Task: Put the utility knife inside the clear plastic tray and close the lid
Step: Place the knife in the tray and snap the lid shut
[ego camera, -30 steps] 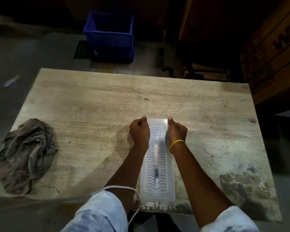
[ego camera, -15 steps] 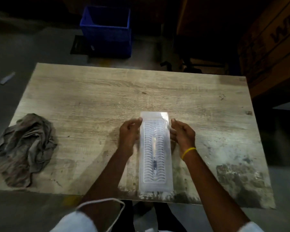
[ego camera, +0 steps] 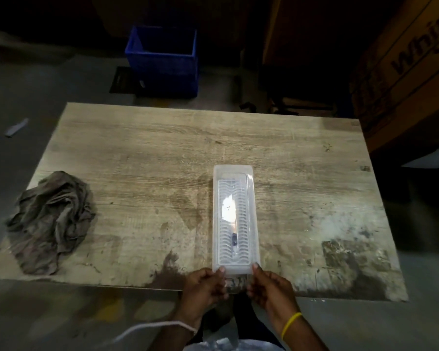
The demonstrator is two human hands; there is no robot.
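tray: the clear plastic tray [ego camera: 235, 219] is laid lengthwise on the worktop [ego camera: 147, 158], a bit right of centre, with its near end right at the front edge
lid: shut flat over the tray as far as can be seen, with a bright glare patch sitting on top of it
utility knife [ego camera: 234, 236]: seen through the lid, lying along the middle of the ribbed tray floor; only a dark bit and a pale bit can be made out, the rest is washed out by the glare
left hand [ego camera: 204, 287]: curled at the near left corner of the tray, thumb tip pressed on the top of that corner, so the tray end is being pinched by the fingers
right hand [ego camera: 270, 287]: same deal at the near right corner, thumb on top, other fingers tucked under and not really visible; a yellow band [ego camera: 290, 325] is worn on that wrist
rag [ego camera: 52, 221]: a crumpled grey one, left on the far left side of the worktop, well apart from the tray
blue crate [ego camera: 162, 58]: parked on the floor beyond the worktop's far edge
cardboard box [ego camera: 406, 79]: stacked off to the upper right, partly in the dark
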